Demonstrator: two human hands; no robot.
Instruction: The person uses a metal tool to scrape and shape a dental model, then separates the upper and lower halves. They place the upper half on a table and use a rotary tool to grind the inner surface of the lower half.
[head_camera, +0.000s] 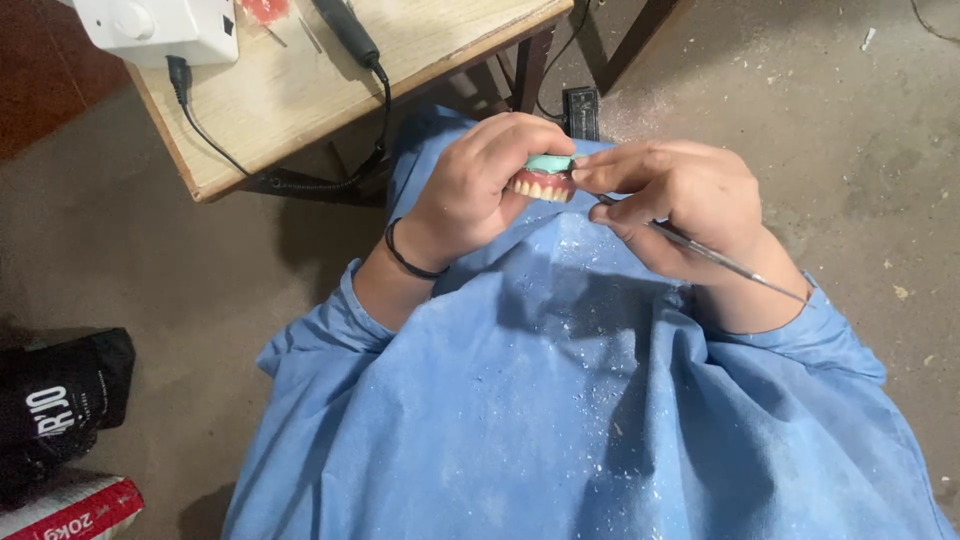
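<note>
My left hand (478, 185) grips a denture model (545, 182) with pink gums, a row of teeth and a teal base, held over my lap. My right hand (690, 210) holds a thin metal carving tool (725, 262); its tip meets the denture at the right end, and its handle runs back toward my right wrist. A black band circles my left wrist. I wear a blue gown (560, 400) dusted with white shavings.
A wooden table (300, 90) stands ahead with a white motor unit (160, 28), a black handpiece (348, 30) and its coiled cord. A black foot pedal (581, 108) lies on the dusty concrete floor. A black bag (60, 410) and a red-and-white sack (75, 510) sit at lower left.
</note>
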